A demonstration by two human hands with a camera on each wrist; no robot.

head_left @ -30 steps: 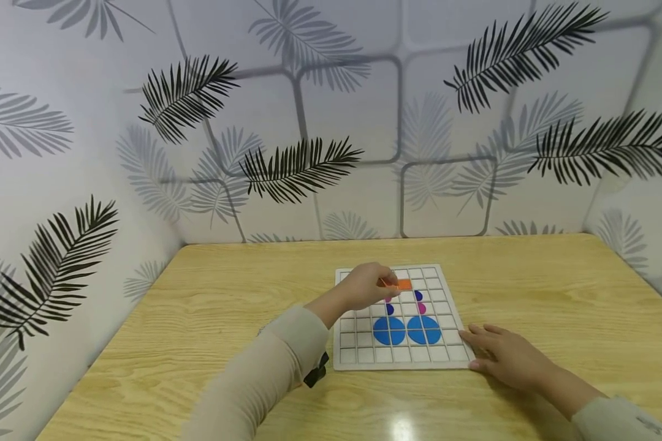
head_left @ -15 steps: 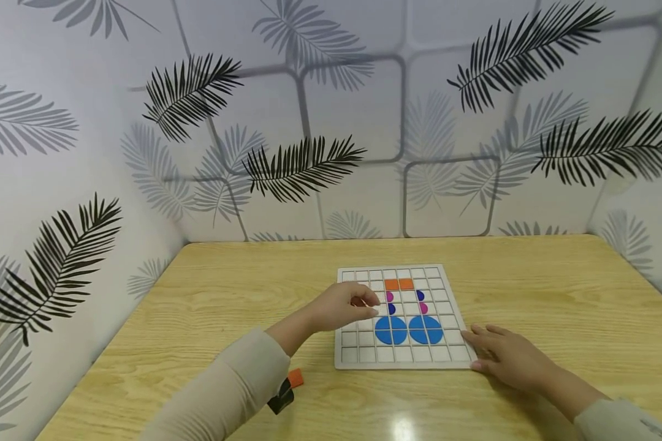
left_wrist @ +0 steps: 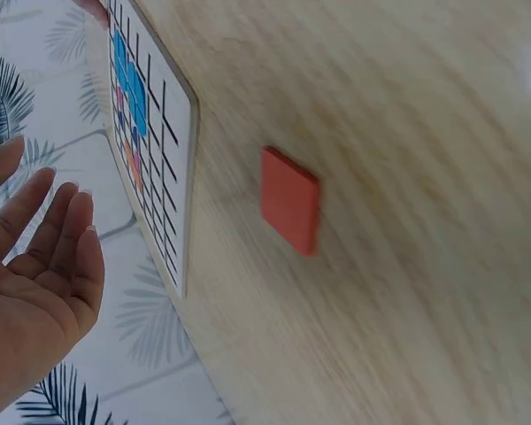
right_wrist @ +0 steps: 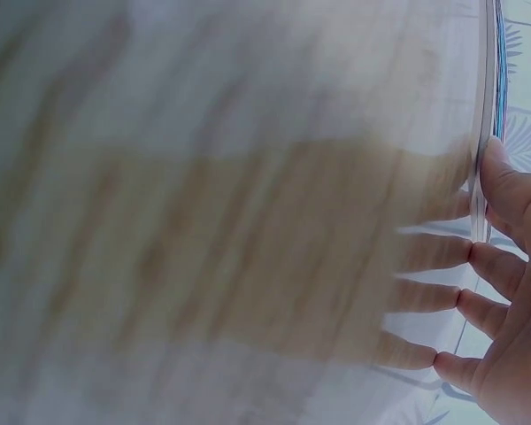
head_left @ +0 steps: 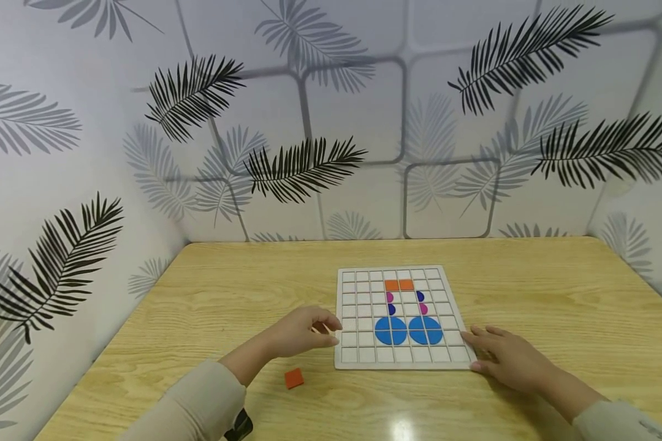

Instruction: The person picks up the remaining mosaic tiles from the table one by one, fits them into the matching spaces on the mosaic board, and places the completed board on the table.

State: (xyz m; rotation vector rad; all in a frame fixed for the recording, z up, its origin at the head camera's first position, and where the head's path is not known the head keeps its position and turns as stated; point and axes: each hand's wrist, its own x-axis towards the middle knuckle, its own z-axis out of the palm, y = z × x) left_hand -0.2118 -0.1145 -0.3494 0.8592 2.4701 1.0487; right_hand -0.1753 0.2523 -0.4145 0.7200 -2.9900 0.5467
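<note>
My left hand [head_left: 303, 332] hovers at the left edge of a white grid board [head_left: 358, 355], its fingers loosely bent with nothing in them. Just below that hand, an orange square tile [head_left: 294, 378] lies flat on the table; the left wrist view shows the same tile [left_wrist: 289, 202] apart from the fingers. My right hand [head_left: 510, 358] rests on the table, thumb and fingertips touching the board's lower right edge. On the board sit two orange squares [head_left: 399, 285], small pink and dark blue half-rounds [head_left: 423, 309], and two blue circles [head_left: 390, 331] made of quarter pieces.
The wooden table [head_left: 243, 275] runs back to a wall [head_left: 358, 196] with a leaf pattern. A black band [head_left: 239, 425] is at my left wrist. Light glares off the table's front.
My left hand has drawn back from the orange squares on the board, leftward and nearer to me. The loose orange tile has come into full view. My right hand stays put.
</note>
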